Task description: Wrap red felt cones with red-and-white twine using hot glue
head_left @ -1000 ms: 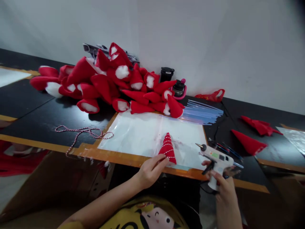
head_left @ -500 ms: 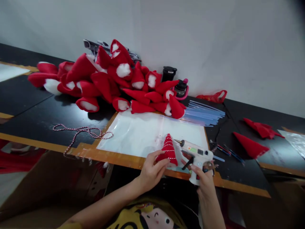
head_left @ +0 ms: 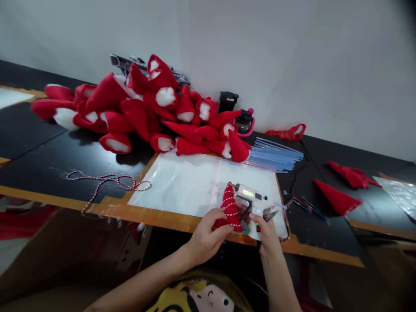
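My left hand is closed around the lower left side of a small red felt cone, which stands point up with red-and-white twisted cord spiralling round it. In my right hand is a white hot glue gun, its nozzle pointing left and at the cone's tip; whether it touches I cannot tell. Scissors also show at the right hand, their grip partly hidden by the fingers. A loose length of twisted cord lies on the table to the left.
Behind the white sheet lies a heap of stuffed red cones. Glue sticks lie beside it, with two dark bottles against the wall. Flat red felt pieces and pens are on the right.
My right hand has brought the glue gun leftward, so its nozzle now meets or overlaps the cone's tip. My left hand keeps its hold on the cone. The view has shifted slightly.
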Motion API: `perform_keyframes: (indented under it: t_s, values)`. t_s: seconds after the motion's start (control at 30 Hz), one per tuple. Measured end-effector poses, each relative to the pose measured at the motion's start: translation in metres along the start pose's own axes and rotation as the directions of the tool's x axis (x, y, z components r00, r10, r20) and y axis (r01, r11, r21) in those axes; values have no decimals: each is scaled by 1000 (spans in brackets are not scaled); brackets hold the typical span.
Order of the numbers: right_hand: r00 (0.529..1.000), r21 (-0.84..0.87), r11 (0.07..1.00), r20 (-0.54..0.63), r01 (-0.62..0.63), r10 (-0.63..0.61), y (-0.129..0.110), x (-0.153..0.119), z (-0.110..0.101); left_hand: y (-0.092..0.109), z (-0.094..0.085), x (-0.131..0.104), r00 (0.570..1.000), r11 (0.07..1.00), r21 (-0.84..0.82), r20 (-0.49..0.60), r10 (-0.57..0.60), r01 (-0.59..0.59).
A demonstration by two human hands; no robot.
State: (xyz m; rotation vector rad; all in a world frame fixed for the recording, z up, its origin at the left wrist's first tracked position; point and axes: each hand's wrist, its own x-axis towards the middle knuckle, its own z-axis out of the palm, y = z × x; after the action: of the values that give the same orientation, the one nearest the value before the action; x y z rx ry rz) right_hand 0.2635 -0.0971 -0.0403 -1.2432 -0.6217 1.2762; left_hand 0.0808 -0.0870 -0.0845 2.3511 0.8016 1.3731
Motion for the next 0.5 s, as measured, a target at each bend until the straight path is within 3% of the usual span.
perform_keyframes:
  t_s: [0.1,0.33,0.5]
  values:
    - [999,-9,1000,-41,24,-24,-2,-7,-5,2,0,1,998,1000,3,-54,-14,14]
    - [974,-292,944,-119,152,-193,-11,-53,-39,0,-2,0,996,999,-19,-88,-27,25]
    - [958,-447,893,-229,54,-172,1,-87,-55,1,-1,4,992,999,-42,-127,-26,21]
